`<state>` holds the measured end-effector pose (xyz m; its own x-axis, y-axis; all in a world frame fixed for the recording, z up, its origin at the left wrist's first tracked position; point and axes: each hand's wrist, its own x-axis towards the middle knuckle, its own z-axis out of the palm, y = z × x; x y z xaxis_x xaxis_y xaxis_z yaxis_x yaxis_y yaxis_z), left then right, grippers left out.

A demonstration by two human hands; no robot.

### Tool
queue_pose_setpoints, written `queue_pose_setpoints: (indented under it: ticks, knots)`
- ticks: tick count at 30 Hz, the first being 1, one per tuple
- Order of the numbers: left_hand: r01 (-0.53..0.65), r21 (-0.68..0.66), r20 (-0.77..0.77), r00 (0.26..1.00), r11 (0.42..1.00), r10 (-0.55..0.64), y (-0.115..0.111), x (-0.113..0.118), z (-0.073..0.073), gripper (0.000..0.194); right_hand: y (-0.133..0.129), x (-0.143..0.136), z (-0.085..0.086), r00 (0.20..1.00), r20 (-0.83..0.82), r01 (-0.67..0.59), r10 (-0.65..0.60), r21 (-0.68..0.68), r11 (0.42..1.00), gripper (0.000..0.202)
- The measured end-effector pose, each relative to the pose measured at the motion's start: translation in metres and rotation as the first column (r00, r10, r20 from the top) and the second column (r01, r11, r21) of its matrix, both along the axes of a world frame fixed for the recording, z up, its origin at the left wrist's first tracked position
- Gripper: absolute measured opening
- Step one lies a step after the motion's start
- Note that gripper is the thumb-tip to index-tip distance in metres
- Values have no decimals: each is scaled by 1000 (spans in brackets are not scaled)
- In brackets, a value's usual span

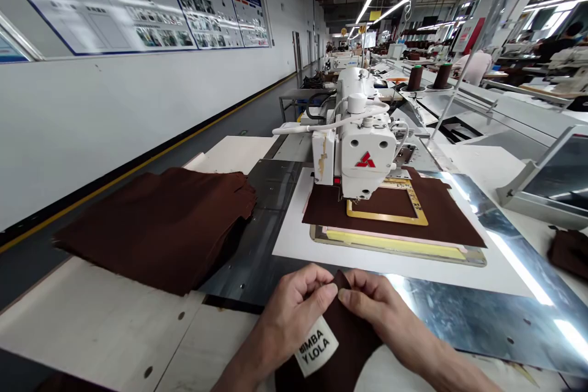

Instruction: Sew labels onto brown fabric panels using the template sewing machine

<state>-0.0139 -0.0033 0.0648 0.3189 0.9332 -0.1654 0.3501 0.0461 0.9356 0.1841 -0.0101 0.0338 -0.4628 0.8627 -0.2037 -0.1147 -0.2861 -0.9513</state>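
Note:
Both of my hands pinch the upper edge of a dark brown fabric piece (351,340) close to my body. A white label (318,346) reading "BIMBA Y LOLA" lies on that piece, just below my left hand (301,303). My right hand (379,303) grips the same edge, its thumb and forefinger a little apart from the left ones. Ahead of them, a white sewing machine (362,147) stands over a brown panel (448,214), on which a yellow metal frame (390,218) rests.
A stack of brown fabric panels (160,220) lies at the left on a pale wooden board (110,312). Shiny metal plate (459,312) covers the table front. A screen (560,177) stands at the right. Brown thread cones (416,78) are behind the machine. A person (478,66) is farther back.

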Motion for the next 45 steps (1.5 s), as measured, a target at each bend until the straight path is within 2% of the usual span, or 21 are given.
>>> queue_pose_setpoints:
  ticks: [2, 4, 9, 11, 13, 15, 17, 19, 20, 21, 23, 25, 27, 31, 36, 41, 45]
  knots:
    - [10, -46, 37, 999, 999, -9, 1, 2, -3, 25, 2, 3, 1, 987, 141, 53, -80, 186, 981, 24]
    - [23, -93, 52, 998, 995, -18, 1, 2, -2, 28, 5, 7, 3, 960, 251, 36, -125, 332, 943, 24]
    - [39, -122, 63, 998, 992, -31, 3, 2, 3, 26, 11, 12, 13, 924, 365, -93, -118, 511, 854, 21]
    - [56, -133, 52, 997, 990, -49, 3, 3, 2, 25, 12, 12, 15, 920, 374, -124, -121, 569, 813, 15]
    - [62, -159, 43, 998, 985, -56, 2, 4, -2, 25, 12, 12, 15, 918, 372, -122, -139, 598, 792, 20]
    - [66, -209, 56, 997, 976, -55, 1, 5, -7, 27, 14, 16, 14, 924, 330, -31, -192, 567, 823, 24]
    - [52, -267, 99, 995, 962, -27, 0, 3, -12, 31, 17, 26, 13, 933, 216, 160, -288, 468, 869, 26]
    - [12, -303, 144, 989, 953, 33, 0, 1, -15, 35, 21, 41, 15, 918, 63, 349, -392, 344, 872, 28]
    - [-13, -307, 157, 985, 952, 64, 0, -1, -15, 36, 22, 49, 16, 914, -1, 387, -406, 302, 871, 31]
    - [-34, -304, 161, 983, 952, 87, 0, -2, -15, 37, 22, 56, 18, 923, -37, 378, -384, 286, 881, 36]
    - [-60, -284, 141, 985, 957, 103, 1, -4, -14, 38, 20, 63, 21, 969, 25, 227, -246, 299, 927, 47]
    - [-60, -268, 112, 989, 962, 93, 2, -3, -12, 38, 15, 59, 24, 972, 213, 31, -100, 303, 952, 47]
    - [-44, -243, 88, 994, 969, 67, 2, 0, -11, 36, 10, 46, 25, 924, 380, -72, -51, 302, 951, 37]
    - [1, -175, 56, 998, 985, 9, 0, 3, -11, 30, 10, 22, 21, 882, 469, -139, -46, 352, 926, 20]
    - [1, -226, 51, 999, 974, 10, -4, 2, -10, 32, 17, 26, 16, 924, 373, -174, 80, 226, 958, 14]
    - [5, -189, 30, 1000, 982, 0, -4, 4, -10, 33, 15, 27, 17, 904, 428, -133, 10, 258, 957, 12]
    - [18, -221, 30, 999, 975, -12, -3, 6, -11, 32, 13, 29, 16, 914, 405, -127, 20, 239, 963, 15]
